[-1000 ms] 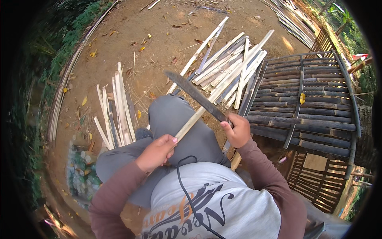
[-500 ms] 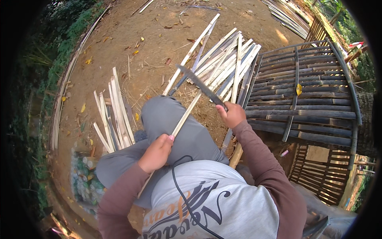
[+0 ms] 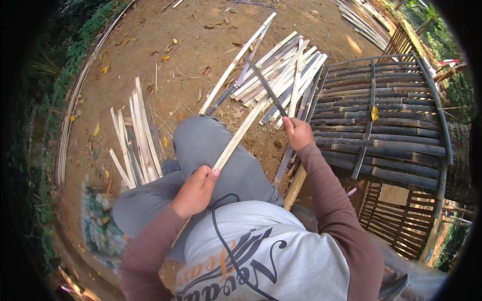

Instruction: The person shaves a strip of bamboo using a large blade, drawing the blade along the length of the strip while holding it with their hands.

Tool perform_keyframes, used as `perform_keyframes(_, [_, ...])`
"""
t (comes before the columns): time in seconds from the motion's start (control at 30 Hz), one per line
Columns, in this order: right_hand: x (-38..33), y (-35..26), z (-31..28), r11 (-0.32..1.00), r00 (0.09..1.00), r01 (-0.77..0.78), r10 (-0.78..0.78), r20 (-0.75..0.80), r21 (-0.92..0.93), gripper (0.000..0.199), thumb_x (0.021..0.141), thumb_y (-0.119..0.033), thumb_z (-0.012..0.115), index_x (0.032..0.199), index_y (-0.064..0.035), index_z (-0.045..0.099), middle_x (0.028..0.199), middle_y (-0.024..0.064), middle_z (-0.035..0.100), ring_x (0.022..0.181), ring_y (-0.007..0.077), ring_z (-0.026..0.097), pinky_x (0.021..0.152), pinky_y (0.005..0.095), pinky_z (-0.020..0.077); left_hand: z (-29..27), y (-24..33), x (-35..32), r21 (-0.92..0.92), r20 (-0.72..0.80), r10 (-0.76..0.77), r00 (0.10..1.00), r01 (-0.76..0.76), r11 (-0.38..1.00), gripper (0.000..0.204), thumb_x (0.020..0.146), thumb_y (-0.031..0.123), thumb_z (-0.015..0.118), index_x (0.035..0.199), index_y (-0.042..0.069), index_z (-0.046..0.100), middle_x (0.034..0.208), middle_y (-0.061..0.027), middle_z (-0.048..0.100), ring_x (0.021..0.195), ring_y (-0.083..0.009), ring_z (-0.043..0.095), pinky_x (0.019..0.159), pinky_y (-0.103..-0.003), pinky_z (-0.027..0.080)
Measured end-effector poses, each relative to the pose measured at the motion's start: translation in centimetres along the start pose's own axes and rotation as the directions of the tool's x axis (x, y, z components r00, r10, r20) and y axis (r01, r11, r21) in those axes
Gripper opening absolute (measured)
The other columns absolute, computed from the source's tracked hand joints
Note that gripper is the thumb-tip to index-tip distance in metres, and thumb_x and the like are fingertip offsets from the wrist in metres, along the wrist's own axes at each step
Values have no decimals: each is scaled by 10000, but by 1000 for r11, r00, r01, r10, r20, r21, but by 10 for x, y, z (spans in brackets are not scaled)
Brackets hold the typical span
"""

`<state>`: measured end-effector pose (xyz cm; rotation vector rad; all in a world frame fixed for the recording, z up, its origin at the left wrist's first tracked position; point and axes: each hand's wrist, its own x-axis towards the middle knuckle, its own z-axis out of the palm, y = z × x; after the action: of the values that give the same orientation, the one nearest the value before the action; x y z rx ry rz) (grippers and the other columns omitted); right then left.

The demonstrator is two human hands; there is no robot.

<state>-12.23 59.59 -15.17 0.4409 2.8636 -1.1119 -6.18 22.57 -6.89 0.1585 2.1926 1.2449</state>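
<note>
My left hand (image 3: pixel 195 189) is closed round a pale bamboo strip (image 3: pixel 235 140), which slants across my grey-trousered knee. Its far end reaches toward the pile of split bamboo; its near end runs back under my left forearm. In my right hand (image 3: pixel 299 133) is the handle of a machete (image 3: pixel 267 88), its long dark blade pointing up and to the left. The blade is beyond the strip's right side, over the pile, and whether it touches anything there I cannot tell. My fingers hide most of the handle.
Ahead lies a heap of split bamboo strips (image 3: pixel 281 65). Another bundle of strips (image 3: pixel 142 135) rests on the ground at left, near plastic bottles (image 3: pixel 103 220). To the right stands a dark bamboo slat platform (image 3: pixel 386 108). Brown soil (image 3: pixel 181 55) carries scattered dry leaves.
My right hand has shifted slightly up and right, and the machete blade now points more steeply away from me. The strip has turned to show more of its pale, broad face.
</note>
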Motion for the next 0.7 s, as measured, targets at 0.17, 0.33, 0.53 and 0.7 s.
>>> perform_keyframes(0.17, [18,-11,-11,1000,999,2,-2,-33,-18,721,1058,-645,513,913,26,730,810,275,689,829,488,677,774,526,525,-7,2,6,48,-25,22,999,-21,999,382,1147,351,516,1007,-1,560,789,-179,610,721,-293,594,701,-430,484])
perform_keyframes(0.33, [-48,-30,8,950,962,244,-212,170,-194,666,1046,-628,547,910,-4,737,805,271,695,835,490,692,754,543,533,-3,0,-2,65,-36,35,999,-32,997,358,1140,335,541,1013,1,552,788,-173,580,708,-271,560,701,-421,477])
perform_keyframes(0.53, [21,8,-25,979,996,-23,7,-83,-202,714,1056,-641,521,974,29,750,841,282,713,863,489,702,781,536,543,0,10,3,164,-36,62,997,-56,985,384,1127,351,543,1017,-16,555,783,-231,636,717,-408,640,700,-486,496])
perform_keyframes(0.7, [-21,-18,-6,947,972,231,-215,93,-221,660,1038,-621,566,942,8,742,814,281,687,830,501,679,764,550,532,-4,15,-8,143,-60,-5,998,14,990,360,1119,339,567,1016,-5,543,764,-224,609,704,-423,609,678,-490,480])
